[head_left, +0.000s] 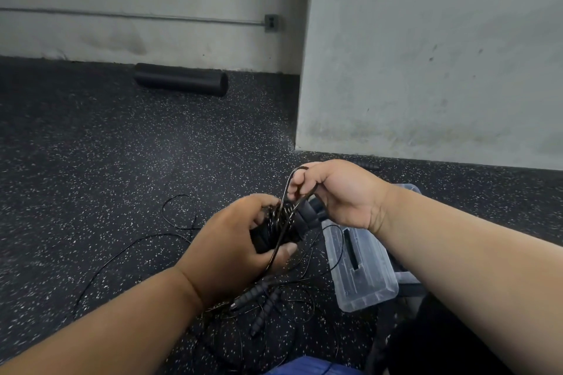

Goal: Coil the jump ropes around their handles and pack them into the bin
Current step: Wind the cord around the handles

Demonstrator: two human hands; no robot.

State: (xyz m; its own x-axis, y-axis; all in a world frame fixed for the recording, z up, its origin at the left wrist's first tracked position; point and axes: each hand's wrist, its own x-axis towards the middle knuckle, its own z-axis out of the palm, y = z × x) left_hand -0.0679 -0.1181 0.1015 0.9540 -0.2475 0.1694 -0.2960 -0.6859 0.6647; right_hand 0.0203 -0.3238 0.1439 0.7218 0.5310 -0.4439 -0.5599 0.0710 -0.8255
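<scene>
Two hands are working at frame centre: left hand gripping handles, right hand pinching rope; tension should be kept even.

Both forearms are bare all the way up, no sleeves, no watch or rings on the left hand or the right hand. Down at the bottom edge there's a bit of blue fabric clothing, plus some black fabric clothing at lower right.
</scene>
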